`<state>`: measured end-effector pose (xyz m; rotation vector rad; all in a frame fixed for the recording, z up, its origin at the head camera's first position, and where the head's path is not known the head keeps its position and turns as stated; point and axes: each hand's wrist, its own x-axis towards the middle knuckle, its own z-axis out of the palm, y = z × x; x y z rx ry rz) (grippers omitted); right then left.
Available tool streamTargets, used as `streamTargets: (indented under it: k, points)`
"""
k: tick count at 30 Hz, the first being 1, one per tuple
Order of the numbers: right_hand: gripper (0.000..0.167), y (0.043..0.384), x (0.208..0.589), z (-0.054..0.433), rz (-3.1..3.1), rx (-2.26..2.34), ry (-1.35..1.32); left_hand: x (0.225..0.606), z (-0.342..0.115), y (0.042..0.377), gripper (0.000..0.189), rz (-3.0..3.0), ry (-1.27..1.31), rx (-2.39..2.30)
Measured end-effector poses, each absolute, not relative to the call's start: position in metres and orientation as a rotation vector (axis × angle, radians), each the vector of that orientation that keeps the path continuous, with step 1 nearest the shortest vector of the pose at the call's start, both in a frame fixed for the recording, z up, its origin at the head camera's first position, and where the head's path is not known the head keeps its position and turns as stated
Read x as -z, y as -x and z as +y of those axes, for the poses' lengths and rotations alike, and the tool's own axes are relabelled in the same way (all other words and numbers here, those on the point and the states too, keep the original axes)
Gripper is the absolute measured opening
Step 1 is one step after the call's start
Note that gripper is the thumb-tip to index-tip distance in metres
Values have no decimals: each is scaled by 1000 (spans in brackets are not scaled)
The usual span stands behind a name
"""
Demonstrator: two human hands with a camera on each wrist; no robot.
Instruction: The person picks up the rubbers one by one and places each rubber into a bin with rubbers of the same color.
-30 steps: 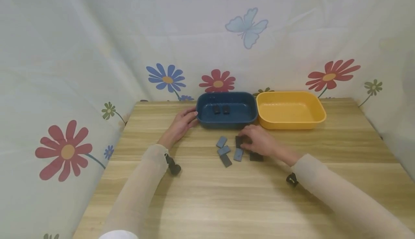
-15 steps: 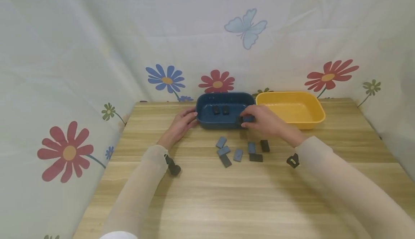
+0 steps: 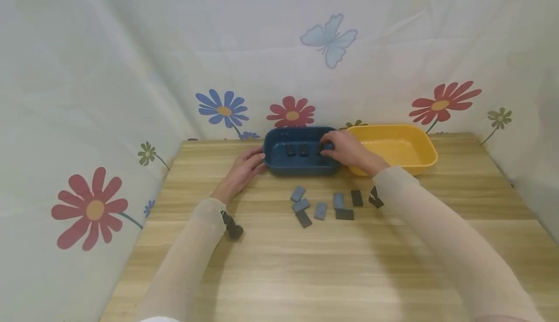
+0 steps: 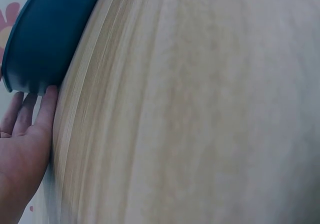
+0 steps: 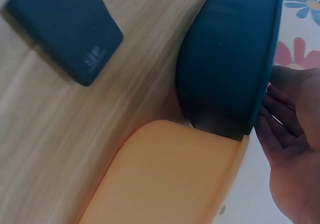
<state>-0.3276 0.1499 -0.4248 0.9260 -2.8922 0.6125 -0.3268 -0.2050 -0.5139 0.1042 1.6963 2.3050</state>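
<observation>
My left hand (image 3: 241, 171) rests its fairly straight fingers against the left end of the dark blue tray (image 3: 301, 170); the left wrist view shows its fingertips at the tray's outer wall (image 4: 45, 48). Inside the tray's right part, my right hand (image 3: 349, 149) pinches a small black rectangular tile (image 3: 319, 148), low over the tray floor. Two more black tiles, a left one (image 3: 290, 150) and a middle one (image 3: 304, 150), lie in a row to its left. In the right wrist view the tray wall hides the right fingertips.
A yellow tray (image 3: 393, 152) stands directly right of the blue one. In front of them, several grey-blue tiles (image 3: 320, 211) and black tiles (image 3: 356, 198) lie scattered on the wooden table (image 3: 279, 273). A flower-printed cloth (image 3: 244, 40) hangs behind.
My right hand picked up a black tile from the table and carried it up over the blue tray's rim, then down inside. The left hand stays at the tray's end.
</observation>
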Motion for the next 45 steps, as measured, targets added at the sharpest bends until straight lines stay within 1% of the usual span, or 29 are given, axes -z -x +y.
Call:
streamTargets:
  k: [5,14,29,39,45]
  points:
    - [31,342,429,136,-2935,-592,-907,513,-210,324,49,1716,-85,-2309]
    - [32,355,438,127,-3028,-540,-825,516,-208,324,49,1681,-107,-2316]
    - [35,365,450,118,-3108,-392,-752,517,-207,321,50,1669,-85,-2322]
    - [40,363,449,119,-3139,-348,-723,515,-205,323,49,1682,-101,-2318]
    - [39,364,445,118,-3157,-334,-727,512,-205,325,50,1691,-118,-2308]
